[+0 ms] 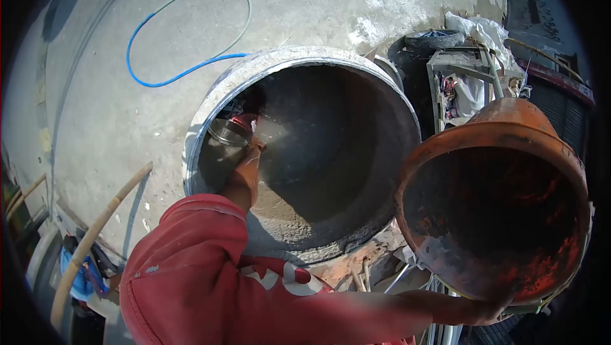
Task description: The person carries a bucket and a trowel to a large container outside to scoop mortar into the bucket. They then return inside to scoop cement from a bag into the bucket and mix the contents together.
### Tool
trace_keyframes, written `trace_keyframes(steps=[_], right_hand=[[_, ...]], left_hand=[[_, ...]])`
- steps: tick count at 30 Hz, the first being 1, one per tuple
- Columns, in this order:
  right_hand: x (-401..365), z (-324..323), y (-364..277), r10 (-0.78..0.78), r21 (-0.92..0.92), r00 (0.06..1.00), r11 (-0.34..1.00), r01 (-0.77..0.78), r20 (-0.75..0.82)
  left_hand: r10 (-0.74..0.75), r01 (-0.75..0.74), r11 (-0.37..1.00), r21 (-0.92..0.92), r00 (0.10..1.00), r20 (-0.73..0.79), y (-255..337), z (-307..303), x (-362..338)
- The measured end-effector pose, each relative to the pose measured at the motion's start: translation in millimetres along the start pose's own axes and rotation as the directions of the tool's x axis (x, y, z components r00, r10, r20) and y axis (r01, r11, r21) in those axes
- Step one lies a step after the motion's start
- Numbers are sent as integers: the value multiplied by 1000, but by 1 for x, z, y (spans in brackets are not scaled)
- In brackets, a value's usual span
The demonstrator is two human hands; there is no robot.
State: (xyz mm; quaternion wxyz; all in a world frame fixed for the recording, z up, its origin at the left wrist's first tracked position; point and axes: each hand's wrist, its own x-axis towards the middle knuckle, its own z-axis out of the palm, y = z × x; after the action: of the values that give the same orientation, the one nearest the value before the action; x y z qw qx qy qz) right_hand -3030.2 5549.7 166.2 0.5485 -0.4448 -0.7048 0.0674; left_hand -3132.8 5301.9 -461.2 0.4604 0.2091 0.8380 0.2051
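Observation:
Inside a round concrete-walled tank [219,90] holding murky water, my left hand [254,151] reaches down to a shiny scoop-like container [229,133] at the tank's left side. My fingers are closed at its near edge, with something red beside them. At the lower right, my right hand [487,310] is closed on the lower rim of a large orange bucket [512,122]. The bucket is tilted so that its dark, stained inside faces me. Its rim is close to the tank's right edge.
A blue hose [172,80] loops on the concrete floor [127,135] and meets the tank's top edge. A curved wooden pole [95,227] stands at the left. Behind the bucket are a wheel [435,39], a metal frame [455,59] and white sacking [477,30].

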Motion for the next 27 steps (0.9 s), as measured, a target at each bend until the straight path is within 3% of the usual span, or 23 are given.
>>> trace_keyframes(steps=[11, 13, 14, 15, 16, 17, 18, 20, 21, 23, 24, 26, 27], right_hand=[[-29, -39, -26, -145, 69, 917, 989, 128, 371], [-34, -46, -28, -158, -21, 903, 983, 181, 400], [-35, -38, -28, -169, -105, 903, 968, 227, 396], [-38, -34, -38, -172, -4, 881, 981, 194, 440], [-41, -33, -49, -181, 94, 856, 983, 155, 484], [-40, -34, -51, -198, 92, 837, 980, 176, 509], [-37, -35, -50, -220, 95, 818, 975, 201, 531], [-32, -39, -49, -214, 142, 827, 976, 163, 520], [-27, -38, -52, -203, 163, 810, 978, 134, 550], [-21, -40, -60, -208, 178, 782, 976, 126, 588], [-18, -40, -58, -211, 185, 786, 975, 125, 581], [-8, -42, -52, -261, 247, 754, 960, 135, 603], [-8, -41, -54, -251, 264, 756, 959, 107, 605]], left_hand=[[-84, 84, 996, -15, 996, 39, 55, -63, -13], [-164, 140, 982, 127, 966, 199, 80, -95, -9], [-238, 115, 942, 314, 891, 386, 93, -110, 11], [-327, 80, 898, 432, 779, 535, 111, -132, 21], [-403, 133, 885, 447, 701, 589, 130, -158, 15], [-379, 365, 922, 128, 786, 489, 161, -214, -55], [-349, 458, 853, -250, 857, 380, 195, -272, -130], [-476, 376, 873, 312, 797, 371, 204, -279, -104], [-473, 376, 874, 309, 806, 357, 215, -294, -124], [-263, 125, 887, 445, 928, 263, 236, -329, -172], [-262, 127, 885, 448, 932, 252, 242, -344, -194], [-116, 78, 950, 303, 987, 110, 244, -363, -228], [108, -108, 994, -10, 994, -18, 225, -362, -244]])
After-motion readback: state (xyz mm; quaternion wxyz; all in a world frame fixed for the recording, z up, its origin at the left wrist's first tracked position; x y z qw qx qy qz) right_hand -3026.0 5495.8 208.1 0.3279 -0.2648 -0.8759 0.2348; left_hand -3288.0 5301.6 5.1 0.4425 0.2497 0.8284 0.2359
